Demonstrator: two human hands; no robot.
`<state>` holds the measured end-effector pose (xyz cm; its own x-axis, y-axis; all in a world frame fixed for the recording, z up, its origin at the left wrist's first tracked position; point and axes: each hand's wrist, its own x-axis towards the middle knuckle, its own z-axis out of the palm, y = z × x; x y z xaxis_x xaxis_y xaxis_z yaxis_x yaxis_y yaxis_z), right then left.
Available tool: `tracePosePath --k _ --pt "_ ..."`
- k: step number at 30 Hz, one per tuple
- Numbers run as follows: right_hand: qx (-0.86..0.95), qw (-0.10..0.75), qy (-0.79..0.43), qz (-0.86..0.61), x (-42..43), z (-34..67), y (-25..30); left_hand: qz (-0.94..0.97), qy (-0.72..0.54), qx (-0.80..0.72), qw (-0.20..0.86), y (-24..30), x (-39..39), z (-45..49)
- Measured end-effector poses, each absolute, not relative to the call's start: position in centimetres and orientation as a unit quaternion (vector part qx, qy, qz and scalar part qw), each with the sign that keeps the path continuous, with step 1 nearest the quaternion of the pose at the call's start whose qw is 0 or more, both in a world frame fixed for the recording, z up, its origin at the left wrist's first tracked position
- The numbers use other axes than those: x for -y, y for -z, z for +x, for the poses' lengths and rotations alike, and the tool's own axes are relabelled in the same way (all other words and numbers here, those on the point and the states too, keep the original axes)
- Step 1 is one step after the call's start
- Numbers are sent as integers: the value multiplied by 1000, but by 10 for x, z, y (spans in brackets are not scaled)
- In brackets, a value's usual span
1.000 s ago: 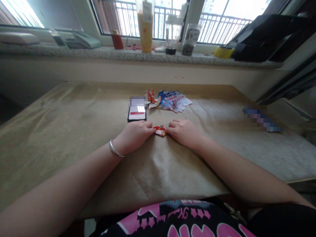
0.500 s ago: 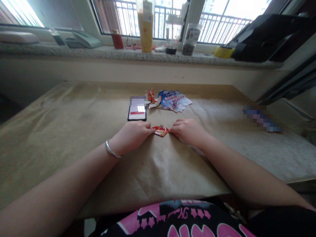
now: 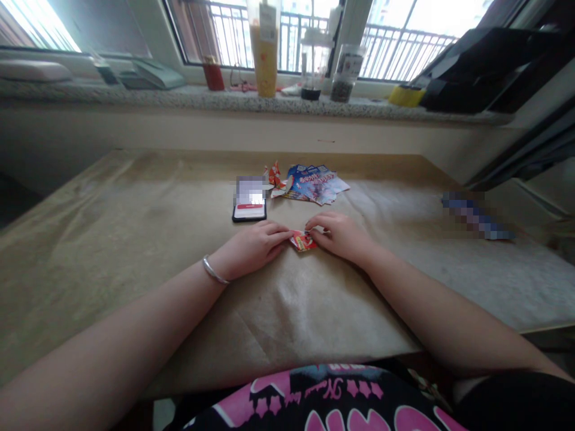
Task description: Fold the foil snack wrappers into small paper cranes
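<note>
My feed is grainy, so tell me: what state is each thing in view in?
Folded red paper: small, lying flat between the hands.
Left hand: open, fingertips pressing the paper.
Right hand: fingers curled at the paper's edge, grip unclear.
Phone: face up, screen lit.
Blue sheets: loose, fanned out.
Tall cup: upright, orange liquid inside.

Daylit barred windows (image 3: 251, 30) above a granite sill (image 3: 179, 99); paper-covered table (image 3: 112, 239) below.

Bare tabletop (image 3: 112, 239) lies open left and right of both hands, while the phone (image 3: 249, 209) and paper scraps (image 3: 314, 182) crowd the space just beyond.
</note>
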<state>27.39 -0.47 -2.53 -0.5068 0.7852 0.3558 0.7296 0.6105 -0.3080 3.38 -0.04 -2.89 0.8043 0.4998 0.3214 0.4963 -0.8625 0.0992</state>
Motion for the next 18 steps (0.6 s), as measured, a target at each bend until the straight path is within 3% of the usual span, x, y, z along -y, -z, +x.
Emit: tracePosePath --k 5,11,18 --pt "913 210 -79 -340 6 265 28 951 -177 -254 14 31 -1 35" --pt "909 181 -44 -373 10 263 26 947 -181 -264 -28 25 3 34" --pt "902 150 -7 -405 16 258 23 949 -190 -251 2 28 0 33"
